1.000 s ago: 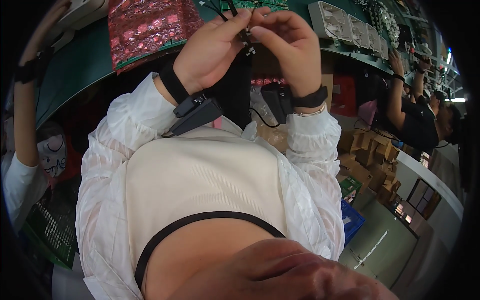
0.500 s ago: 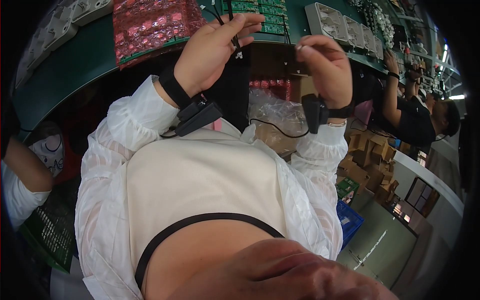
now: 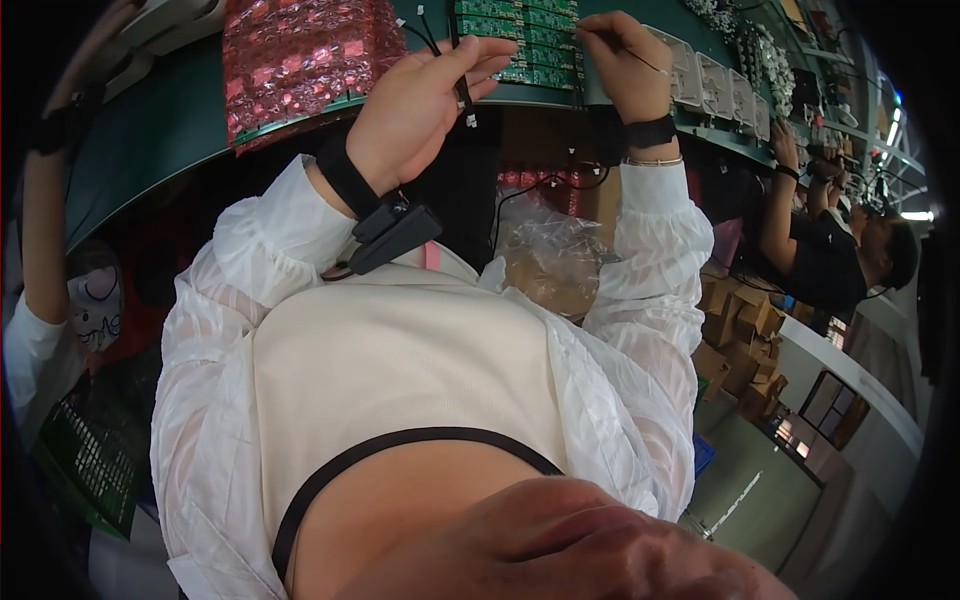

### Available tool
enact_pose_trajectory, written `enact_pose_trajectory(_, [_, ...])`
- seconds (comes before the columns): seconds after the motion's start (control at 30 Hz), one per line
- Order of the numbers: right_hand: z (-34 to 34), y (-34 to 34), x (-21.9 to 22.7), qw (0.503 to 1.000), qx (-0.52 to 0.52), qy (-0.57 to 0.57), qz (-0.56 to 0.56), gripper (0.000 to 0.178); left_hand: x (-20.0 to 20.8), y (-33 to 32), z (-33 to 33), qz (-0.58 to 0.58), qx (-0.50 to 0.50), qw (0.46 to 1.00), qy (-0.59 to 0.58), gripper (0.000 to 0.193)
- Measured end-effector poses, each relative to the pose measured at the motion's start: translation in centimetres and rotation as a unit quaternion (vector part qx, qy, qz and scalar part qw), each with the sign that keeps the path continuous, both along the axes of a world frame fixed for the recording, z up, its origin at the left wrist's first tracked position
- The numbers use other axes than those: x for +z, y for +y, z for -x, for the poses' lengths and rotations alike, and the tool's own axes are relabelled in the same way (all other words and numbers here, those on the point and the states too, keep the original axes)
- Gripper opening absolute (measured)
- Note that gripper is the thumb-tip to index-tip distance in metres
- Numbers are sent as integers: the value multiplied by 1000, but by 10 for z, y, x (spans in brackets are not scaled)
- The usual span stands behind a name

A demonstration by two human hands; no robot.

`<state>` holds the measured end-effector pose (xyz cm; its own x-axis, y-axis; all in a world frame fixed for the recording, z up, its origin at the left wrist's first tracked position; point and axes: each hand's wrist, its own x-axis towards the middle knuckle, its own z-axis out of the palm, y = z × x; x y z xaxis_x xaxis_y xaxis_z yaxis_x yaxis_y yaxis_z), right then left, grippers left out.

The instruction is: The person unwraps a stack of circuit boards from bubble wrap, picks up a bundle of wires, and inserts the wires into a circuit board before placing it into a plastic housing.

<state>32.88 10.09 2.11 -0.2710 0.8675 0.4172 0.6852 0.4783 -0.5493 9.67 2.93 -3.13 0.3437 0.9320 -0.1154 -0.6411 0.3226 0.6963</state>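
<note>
My left hand (image 3: 405, 115) is closed around several black cables (image 3: 460, 85), pinned by the thumb while the other fingers stretch to the right. Small white connectors (image 3: 471, 120) tip the cables above and below this hand. Green circuit boards (image 3: 520, 45) lie in a panel on the table just past the fingertips. At the panel's right edge, my right hand (image 3: 632, 80) is pinched, palm down. A thin dark cable (image 3: 645, 61) with a pale tip runs across its fingers; the pinched end is hidden.
Pink bubble wrap (image 3: 300, 65) covers boards to the left on the green table (image 3: 150, 165). White plastic housings (image 3: 715, 90) stand at right. Below the edge are a clear plastic bag (image 3: 550, 240) and cardboard boxes (image 3: 745, 325). Co-workers' arms (image 3: 45, 230) show at left and right (image 3: 780, 210).
My right hand has moved up and away from me, from in front of the table edge to the boards' right side. My left hand stays nearly still. The left co-worker's arm has risen.
</note>
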Motion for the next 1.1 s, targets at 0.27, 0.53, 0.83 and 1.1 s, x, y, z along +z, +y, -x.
enact_pose_trajectory(0.27, [-9, 10, -7, 994, 1, -102, -37, 7, 2, -4, 0, 15, 21, 1000, 5, 35])
enact_pose_trajectory(0.53, [-1, 13, -2, 981, 27, -186, -58, 5, -3, -3, 0, 18, 54, 998, -12, 32])
enact_pose_trajectory(0.83, [-10, 1, -11, 963, 12, -269, -26, 30, -5, 0, -4, 25, 48, 998, -12, 32])
enact_pose_trajectory(1.1, [-15, -17, -5, 969, 8, -244, 22, 31, -15, 6, -11, 5, 24, 1000, 0, 36])
